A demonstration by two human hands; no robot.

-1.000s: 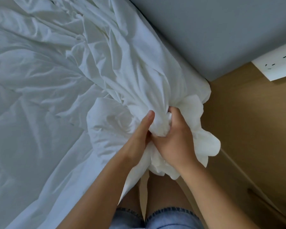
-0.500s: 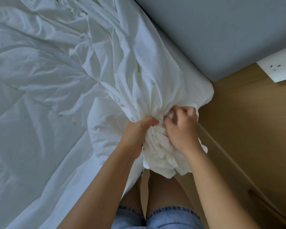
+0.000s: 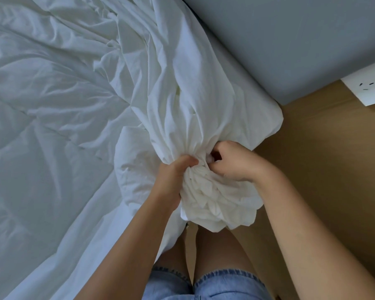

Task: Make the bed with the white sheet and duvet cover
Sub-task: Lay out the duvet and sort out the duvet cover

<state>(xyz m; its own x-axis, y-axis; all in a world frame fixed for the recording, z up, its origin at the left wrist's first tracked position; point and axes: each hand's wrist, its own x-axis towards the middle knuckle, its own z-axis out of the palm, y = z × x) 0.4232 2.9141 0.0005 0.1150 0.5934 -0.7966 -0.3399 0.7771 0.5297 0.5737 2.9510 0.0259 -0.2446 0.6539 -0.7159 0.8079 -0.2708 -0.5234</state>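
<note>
While the white duvet cover [image 3: 188,100] is lying rumpled across the bed, its corner is bunching into tight pleats. The left hand [image 3: 173,180] is gripping that gathered neck, and the right hand [image 3: 232,163] is pinching it.

A pair of light-blue denim shorts [image 3: 227,285] is worn and is seen only at the lower edge of the view. The hems [image 3: 225,272] are cut raw and frayed, and a line of darker blue threads is shown along them. The thighs [image 3: 221,247] below the hems are left uncovered. The left forearm [image 3: 126,247] and the right forearm [image 3: 307,230] are bare from wrist to frame edge, as are the left grip [image 3: 175,178] and the right grip [image 3: 236,165].
</note>
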